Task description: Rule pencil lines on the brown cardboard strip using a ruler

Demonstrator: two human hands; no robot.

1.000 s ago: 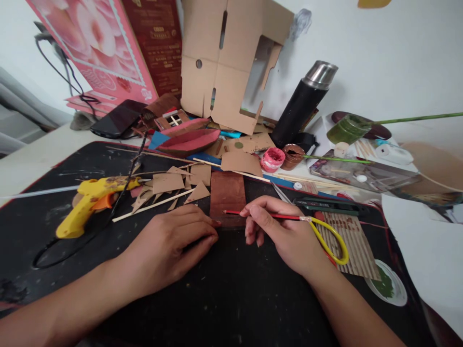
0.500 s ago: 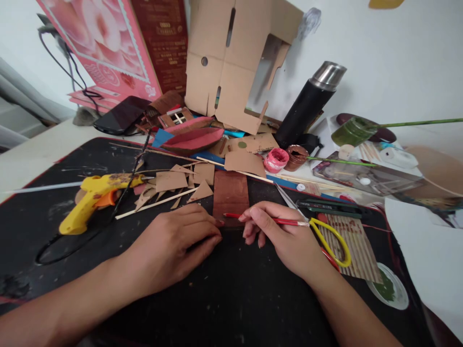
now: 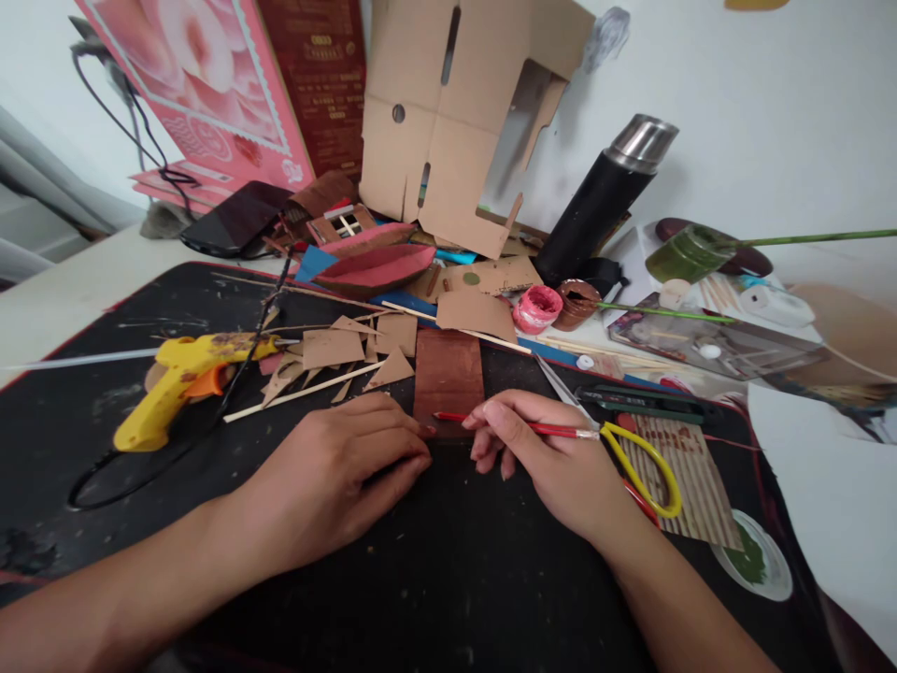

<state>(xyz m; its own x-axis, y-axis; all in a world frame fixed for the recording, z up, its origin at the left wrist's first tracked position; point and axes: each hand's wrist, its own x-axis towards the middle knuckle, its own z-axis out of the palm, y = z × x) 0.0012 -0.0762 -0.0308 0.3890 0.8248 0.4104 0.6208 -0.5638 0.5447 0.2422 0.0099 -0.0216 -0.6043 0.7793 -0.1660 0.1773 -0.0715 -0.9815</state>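
A brown-painted strip of cardboard [image 3: 449, 369] lies on the black mat in front of me. My left hand [image 3: 343, 467] rests palm down at its lower left, fingers loosely bent, fingertips touching its edge and the thumb apart below. Between the thumb and fingers of my right hand [image 3: 536, 444] is a red pencil [image 3: 455, 417], its dark tip pointing left over the lower part of the strip. Scissors with yellow and red handles [image 3: 673, 481] lie just right of this hand, partly covered by it.
A yellow glue gun [image 3: 164, 388] with its black cord lies left, beside cardboard scraps [image 3: 333, 348] and a thin stick. Pink and brown paint pots [image 3: 537, 308], a black thermos [image 3: 595, 206] and a leaning cardboard sheet [image 3: 399, 159] stand behind. Right are a cutter [image 3: 648, 405], corrugated card [image 3: 690, 486] and a green-paint dish [image 3: 775, 561].
The view has shifted very slightly. Both hands, the pencil and the brown strip keep their places.
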